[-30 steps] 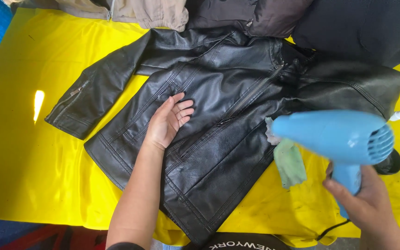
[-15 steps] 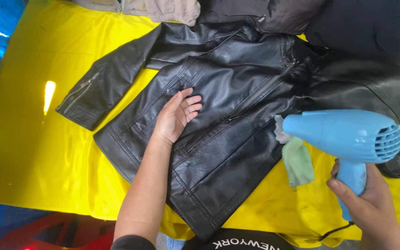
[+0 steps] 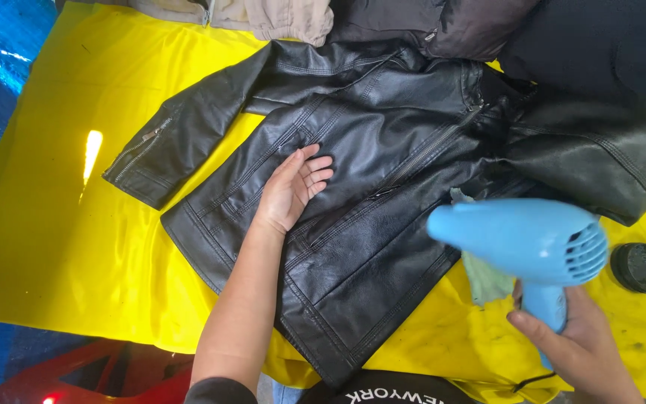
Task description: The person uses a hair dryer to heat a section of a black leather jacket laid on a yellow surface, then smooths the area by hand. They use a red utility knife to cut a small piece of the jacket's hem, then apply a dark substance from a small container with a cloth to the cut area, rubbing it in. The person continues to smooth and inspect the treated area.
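Observation:
A black leather jacket (image 3: 383, 172) lies spread flat on a yellow sheet (image 3: 61, 224), one sleeve stretched to the left, the zip running diagonally. My left hand (image 3: 293, 187) rests palm down on the jacket's front panel, fingers together and flat. My right hand (image 3: 577, 344) grips the handle of a light blue hair dryer (image 3: 517, 239), whose nozzle points left over the jacket's lower front. A pale green cloth (image 3: 484, 277) lies under the dryer at the jacket's edge.
A small round black tin (image 3: 642, 267) sits on the sheet at the right. Beige (image 3: 263, 15) and dark garments (image 3: 600, 45) are piled along the far edge. Blue tarpaulin (image 3: 1, 45) shows at the left, a red object (image 3: 76, 374) at the bottom left.
The hair dryer has moved a little to the left and lower over the jacket's front. My left hand stays flat on the same panel.

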